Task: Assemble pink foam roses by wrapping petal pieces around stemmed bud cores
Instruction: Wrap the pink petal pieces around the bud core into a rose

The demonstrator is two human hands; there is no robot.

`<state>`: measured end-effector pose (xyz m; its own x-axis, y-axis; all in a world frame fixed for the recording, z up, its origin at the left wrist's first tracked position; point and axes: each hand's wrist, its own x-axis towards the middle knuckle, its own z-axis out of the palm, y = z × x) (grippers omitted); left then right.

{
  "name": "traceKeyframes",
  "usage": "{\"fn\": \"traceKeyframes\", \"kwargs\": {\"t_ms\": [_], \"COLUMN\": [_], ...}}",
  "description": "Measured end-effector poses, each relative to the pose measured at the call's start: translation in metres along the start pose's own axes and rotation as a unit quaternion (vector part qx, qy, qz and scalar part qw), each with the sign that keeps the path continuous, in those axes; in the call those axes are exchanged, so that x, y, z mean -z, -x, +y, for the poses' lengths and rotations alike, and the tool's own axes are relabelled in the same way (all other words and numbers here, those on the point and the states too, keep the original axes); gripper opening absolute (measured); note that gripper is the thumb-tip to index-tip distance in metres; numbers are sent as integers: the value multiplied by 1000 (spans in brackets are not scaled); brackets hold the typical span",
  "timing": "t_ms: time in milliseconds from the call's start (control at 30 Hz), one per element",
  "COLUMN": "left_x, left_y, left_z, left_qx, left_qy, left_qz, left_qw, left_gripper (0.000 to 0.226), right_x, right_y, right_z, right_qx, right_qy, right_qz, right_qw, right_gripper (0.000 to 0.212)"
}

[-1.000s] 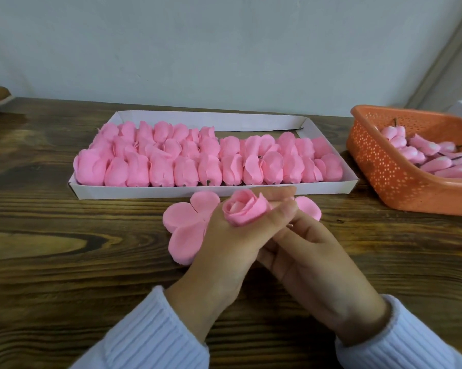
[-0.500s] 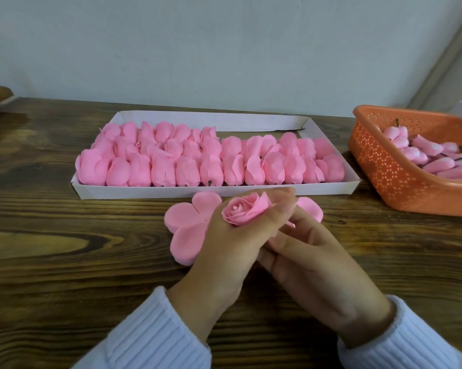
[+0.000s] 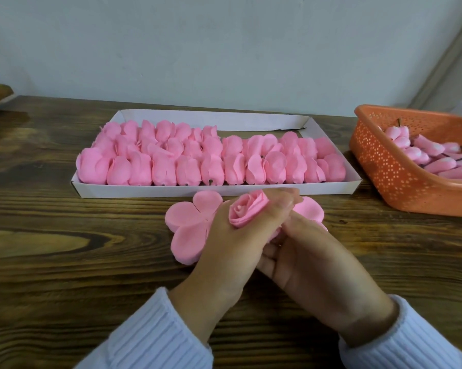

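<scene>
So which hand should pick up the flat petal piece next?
Probably the right hand: the left hand grips the rose between thumb and fingers. The right hand sits just below it, over the flat petal piece on the table; whether it holds anything is hidden.

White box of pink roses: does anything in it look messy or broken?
Slightly. The white box has a back wall that seems to sag inward and gape at its right corner. The roses in the back row stop halfway, leaving bare cardboard on the right. Nothing looks spilled.
</scene>
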<state>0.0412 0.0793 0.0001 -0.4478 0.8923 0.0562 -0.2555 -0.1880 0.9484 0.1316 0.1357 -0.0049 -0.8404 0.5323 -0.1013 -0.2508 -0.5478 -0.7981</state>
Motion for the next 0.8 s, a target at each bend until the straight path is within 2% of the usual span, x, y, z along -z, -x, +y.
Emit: {"fn": "traceKeyframes", "kwargs": {"t_ms": [100,233,333,433,533,667,800], "left_x": [1,1,2,2,2,2,4], "left_y": [1,0,0,0,-1,-1,-1], "left_z": [0,2,1,0,0,1,-1], "left_qx": [-3,-58,-34,0,-15,-59,-33], "left_qy": [-8,-31,-13,8,-3,-21,1], "left_qz": [-23,-16,-16,1,-10,-18,-17], "left_qw": [1000,998,999,1000,1000,998,999], "left_gripper": [29,28,24,29,32,29,24], "right_x": [2,0,-1,1,2,-1,-1], "right_y": [0,4,2,0,1,4,2], "right_z": [1,-1,-4,-3,-1,-3,-6], "right_qx": [-4,34,27,-17,-3,40,13], "right_qy": [18,0,-31,3,15,-6,-21], "right_qz": [15,-33,-58,-20,-3,-23,-19], "right_qw": [1000,999,998,1000,1000,999,1000], "right_gripper": [30,45,55,44,39,50,55]}}
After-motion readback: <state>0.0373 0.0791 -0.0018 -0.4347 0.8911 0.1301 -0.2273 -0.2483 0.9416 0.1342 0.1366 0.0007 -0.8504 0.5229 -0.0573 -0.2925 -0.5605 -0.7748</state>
